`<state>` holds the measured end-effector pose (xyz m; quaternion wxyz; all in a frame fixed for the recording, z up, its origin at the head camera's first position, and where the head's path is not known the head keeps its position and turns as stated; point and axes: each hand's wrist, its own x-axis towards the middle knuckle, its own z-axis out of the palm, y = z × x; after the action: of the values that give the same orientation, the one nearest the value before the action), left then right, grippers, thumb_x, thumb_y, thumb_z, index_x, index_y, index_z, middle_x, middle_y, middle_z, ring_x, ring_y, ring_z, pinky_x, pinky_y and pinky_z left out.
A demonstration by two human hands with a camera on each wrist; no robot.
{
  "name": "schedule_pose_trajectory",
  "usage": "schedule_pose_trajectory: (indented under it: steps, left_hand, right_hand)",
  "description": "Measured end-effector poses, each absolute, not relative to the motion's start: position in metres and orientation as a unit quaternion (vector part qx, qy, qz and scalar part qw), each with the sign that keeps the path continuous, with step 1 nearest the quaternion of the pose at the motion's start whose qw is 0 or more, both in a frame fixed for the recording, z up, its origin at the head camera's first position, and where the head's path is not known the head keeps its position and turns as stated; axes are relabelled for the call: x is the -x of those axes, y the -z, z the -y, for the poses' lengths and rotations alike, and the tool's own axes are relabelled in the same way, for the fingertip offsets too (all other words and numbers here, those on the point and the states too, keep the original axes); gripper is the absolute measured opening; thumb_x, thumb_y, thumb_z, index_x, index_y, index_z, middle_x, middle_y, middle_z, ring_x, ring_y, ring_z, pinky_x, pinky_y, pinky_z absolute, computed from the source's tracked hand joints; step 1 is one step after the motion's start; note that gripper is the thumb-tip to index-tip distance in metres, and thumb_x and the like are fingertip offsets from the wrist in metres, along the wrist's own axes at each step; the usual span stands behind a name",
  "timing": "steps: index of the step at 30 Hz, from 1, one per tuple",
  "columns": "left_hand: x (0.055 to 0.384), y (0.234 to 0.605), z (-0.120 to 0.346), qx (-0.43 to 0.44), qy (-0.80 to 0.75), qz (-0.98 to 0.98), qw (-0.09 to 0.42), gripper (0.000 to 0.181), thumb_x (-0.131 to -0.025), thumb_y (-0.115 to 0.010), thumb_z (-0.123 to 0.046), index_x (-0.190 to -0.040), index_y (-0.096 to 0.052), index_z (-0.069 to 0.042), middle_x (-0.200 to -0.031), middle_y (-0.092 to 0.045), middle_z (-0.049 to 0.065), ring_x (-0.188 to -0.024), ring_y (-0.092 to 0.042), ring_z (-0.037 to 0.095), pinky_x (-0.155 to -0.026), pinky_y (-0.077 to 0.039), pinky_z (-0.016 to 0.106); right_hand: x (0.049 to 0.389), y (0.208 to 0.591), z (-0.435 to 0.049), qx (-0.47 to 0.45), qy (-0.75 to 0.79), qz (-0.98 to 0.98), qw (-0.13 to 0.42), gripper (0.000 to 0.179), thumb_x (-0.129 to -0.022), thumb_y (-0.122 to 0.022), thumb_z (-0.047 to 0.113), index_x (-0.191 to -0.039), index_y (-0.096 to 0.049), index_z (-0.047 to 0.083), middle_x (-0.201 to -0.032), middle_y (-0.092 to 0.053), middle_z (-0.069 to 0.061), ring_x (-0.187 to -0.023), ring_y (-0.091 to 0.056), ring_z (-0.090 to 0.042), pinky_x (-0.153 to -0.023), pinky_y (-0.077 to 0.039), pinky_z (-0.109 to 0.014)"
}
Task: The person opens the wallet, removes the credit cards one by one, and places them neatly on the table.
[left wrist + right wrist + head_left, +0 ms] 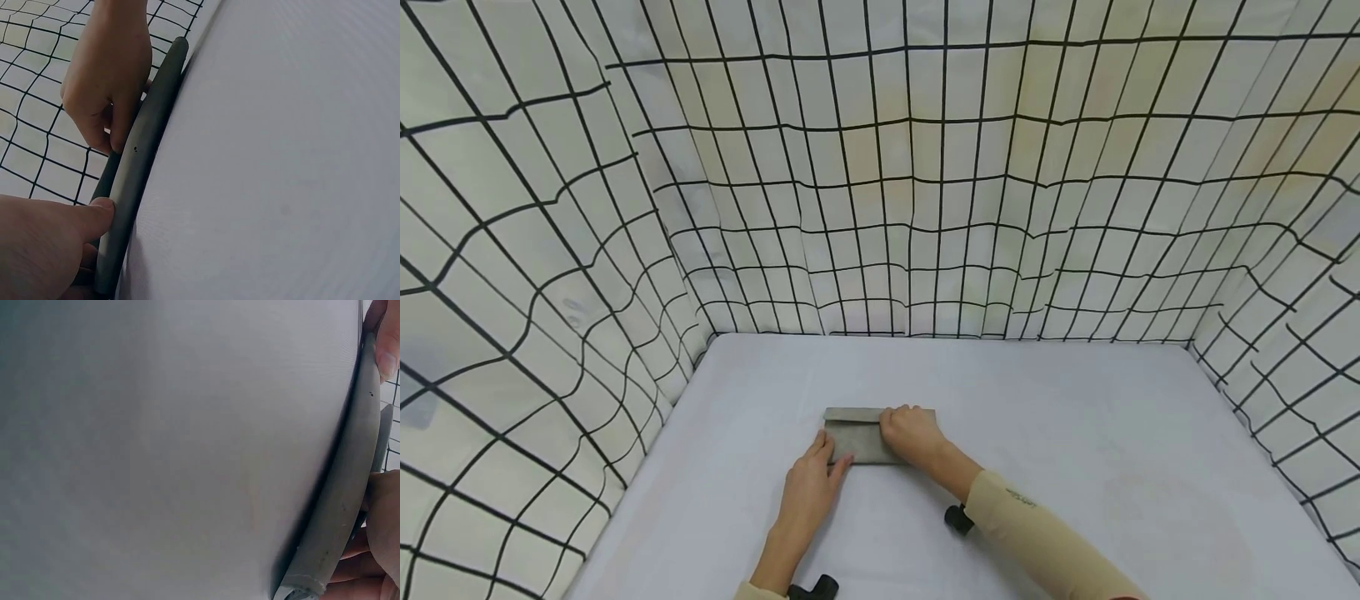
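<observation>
A flat grey pouch-like piece (861, 446) with a narrow strip like a flap along its far edge lies on the white table. My left hand (807, 487) holds its left end, the thumb (100, 212) on its surface and other fingers at the edge. On the right part, my right hand (913, 433) grips the flap side with curled fingers and covers some of it. From the right wrist view, the grey piece (340, 494) appears bowed, its near end slightly frayed. Some fingertips of the right hand (382, 528) are hidden behind it.
White cloth covers the table (1075, 417). Black netting (925, 167) over pale walls rises at the back, left and right. A black wrist mount (958, 519) is by the right sleeve and another (820, 588) by the left wrist.
</observation>
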<state>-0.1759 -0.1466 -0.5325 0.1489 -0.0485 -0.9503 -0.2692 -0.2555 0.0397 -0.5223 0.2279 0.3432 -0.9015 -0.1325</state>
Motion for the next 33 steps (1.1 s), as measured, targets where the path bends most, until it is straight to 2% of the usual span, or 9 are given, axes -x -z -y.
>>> schedule_pose_trajectory:
  steps: [3,8,20,33]
  left_hand:
    - [0.1758,0.5335,0.1469,0.047,0.270,0.950,0.150,0.048,-0.093,-0.072,-0.022,-0.122,-0.064,0.014,-0.134,-0.058,0.033,-0.117,-0.063,0.046,-0.089,-0.055,0.051]
    - [0.1766,0.5339,0.1477,0.046,0.270,0.949,0.153,0.047,-0.092,-0.072,-0.022,-0.122,-0.064,0.014,-0.134,-0.058,0.034,-0.116,-0.063,0.047,-0.089,-0.055,0.051]
    - [0.1781,0.5367,0.1478,0.046,0.265,0.951,0.152,0.046,-0.092,-0.072,-0.021,-0.122,-0.064,0.013,-0.133,-0.058,0.034,-0.115,-0.064,0.046,-0.088,-0.055,0.051]
    - [0.1784,0.5351,0.1473,0.041,0.267,0.951,0.148,0.047,-0.093,-0.072,-0.022,-0.122,-0.064,0.013,-0.134,-0.057,0.034,-0.115,-0.064,0.047,-0.088,-0.055,0.051]
  right_hand:
    - [0.2559,0.5224,-0.0386,-0.351,0.135,0.901,0.215,0.006,-0.094,-0.065,0.009,-0.095,-0.069,0.006,-0.076,-0.072,-0.005,-0.068,-0.068,-0.015,-0.060,-0.056,-0.028]
    - [0.2576,0.5218,-0.0366,-0.350,0.135,0.907,0.190,0.005,-0.094,-0.065,0.009,-0.096,-0.068,0.007,-0.079,-0.073,-0.004,-0.070,-0.069,-0.014,-0.062,-0.056,-0.027]
    - [0.2606,0.5164,-0.0379,-0.355,0.119,0.910,0.177,0.007,-0.096,-0.062,0.011,-0.089,-0.064,0.008,-0.073,-0.069,-0.002,-0.064,-0.067,-0.012,-0.052,-0.054,-0.024]
    - [0.2641,0.5160,-0.0368,-0.359,0.107,0.911,0.170,0.008,-0.096,-0.061,0.009,-0.088,-0.062,0.009,-0.071,-0.067,-0.002,-0.063,-0.066,-0.012,-0.052,-0.054,-0.026]
